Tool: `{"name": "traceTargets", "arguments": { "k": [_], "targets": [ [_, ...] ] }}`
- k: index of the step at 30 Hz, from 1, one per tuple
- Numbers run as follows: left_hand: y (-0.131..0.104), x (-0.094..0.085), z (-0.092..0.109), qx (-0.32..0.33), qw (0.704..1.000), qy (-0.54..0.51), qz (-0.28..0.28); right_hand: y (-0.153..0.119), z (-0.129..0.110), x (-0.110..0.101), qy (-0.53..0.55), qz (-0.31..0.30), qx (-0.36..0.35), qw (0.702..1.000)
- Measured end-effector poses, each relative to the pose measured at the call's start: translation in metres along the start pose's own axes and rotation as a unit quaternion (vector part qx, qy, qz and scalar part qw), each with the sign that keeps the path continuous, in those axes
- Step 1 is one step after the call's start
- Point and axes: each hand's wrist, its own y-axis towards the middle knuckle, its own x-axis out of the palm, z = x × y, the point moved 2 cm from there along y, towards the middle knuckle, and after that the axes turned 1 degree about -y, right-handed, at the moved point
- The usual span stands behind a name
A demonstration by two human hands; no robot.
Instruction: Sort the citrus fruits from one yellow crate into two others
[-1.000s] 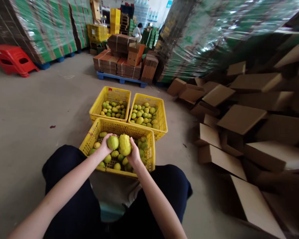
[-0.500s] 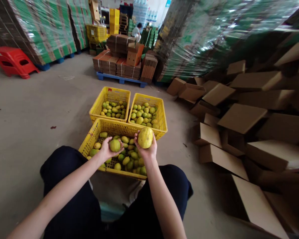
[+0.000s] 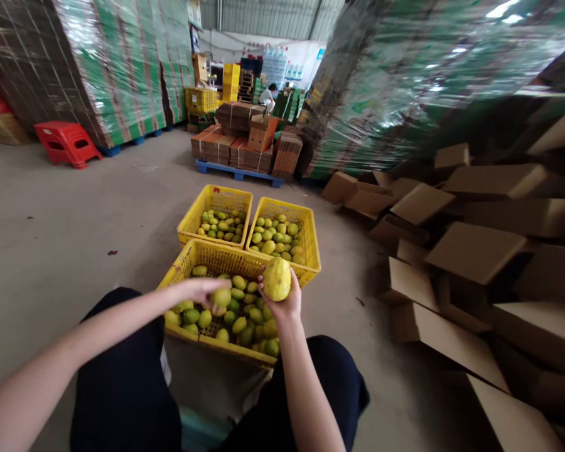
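Observation:
My right hand (image 3: 286,302) is raised above the front crate, its fingers wrapped round a large, ridged yellow lemon (image 3: 277,279). My left hand (image 3: 209,293), blurred and turned palm down, grips a smaller green-yellow lemon (image 3: 221,297) low over the same crate. That yellow plastic crate (image 3: 169,276) stands between my knees, with many green and yellow lemons (image 3: 239,324) inside. Beyond it, side by side, are a left rear crate (image 3: 182,230) and a right rear crate (image 3: 314,248), both yellow and partly filled with similar fruit.
Open cardboard boxes (image 3: 475,251) lie piled on the right. A blue pallet (image 3: 239,172) ahead carries bundled flat cartons (image 3: 252,157). Wrapped stacks (image 3: 127,69) flank the floor, and a red stool (image 3: 68,143) stands at left. A person (image 3: 267,95) is far back.
My left hand has rolled from palm up to palm down and lowered its lemon slightly. The right hand still holds the big lemon. My view has tilted up and shifted left.

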Motion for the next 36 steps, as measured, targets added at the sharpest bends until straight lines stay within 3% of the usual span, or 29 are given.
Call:
{"name": "traceTargets", "arguments": {
  "k": [2,3,5,7,11,14,17,20,23,26,29,32,34,36],
  "targets": [
    [-0.011,-0.004,0.073,0.085,0.996,-0.035,0.013,0.001,0.003,0.001,-0.010,0.000,0.006,1.000],
    [-0.016,-0.009,0.103,0.164,0.983,-0.073,0.047,0.001,0.005,0.002,-0.016,-0.002,0.010,1.000],
    [-0.024,-0.022,0.137,0.253,0.955,-0.134,0.083,0.002,0.009,0.002,-0.030,-0.012,0.018,0.999],
    [-0.026,-0.035,0.134,0.262,0.948,-0.144,0.110,0.004,0.013,0.002,-0.044,-0.031,0.023,0.998],
    [-0.015,-0.051,0.074,0.216,0.959,-0.114,0.142,0.010,0.022,-0.003,-0.073,-0.046,0.050,0.995],
    [-0.011,-0.048,0.044,0.202,0.969,-0.117,0.084,0.018,0.044,-0.012,-0.125,-0.035,0.095,0.987],
    [-0.016,-0.045,0.044,0.215,0.967,-0.131,0.038,0.019,0.084,-0.026,-0.233,-0.012,0.174,0.957],
    [-0.025,-0.048,0.055,0.235,0.960,-0.143,0.050,0.011,0.125,-0.039,-0.295,0.024,0.210,0.932],
    [-0.031,-0.051,0.060,0.248,0.957,-0.145,0.044,0.004,0.139,-0.045,-0.332,0.048,0.232,0.913],
    [-0.034,-0.056,0.059,0.251,0.956,-0.147,0.043,0.017,0.102,-0.033,-0.346,0.065,0.216,0.911],
    [-0.034,-0.059,0.058,0.251,0.954,-0.155,0.046,0.051,0.020,0.001,-0.326,0.127,0.041,0.936],
    [-0.034,-0.062,0.057,0.250,0.953,-0.164,0.048,0.086,-0.059,0.039,-0.319,0.156,-0.082,0.931],
    [-0.033,-0.063,0.056,0.246,0.953,-0.167,0.052,0.099,-0.093,0.057,-0.335,0.175,-0.128,0.917],
    [-0.033,-0.065,0.055,0.244,0.953,-0.169,0.059,0.097,-0.110,0.071,-0.359,0.180,-0.168,0.901]
  ]
}}
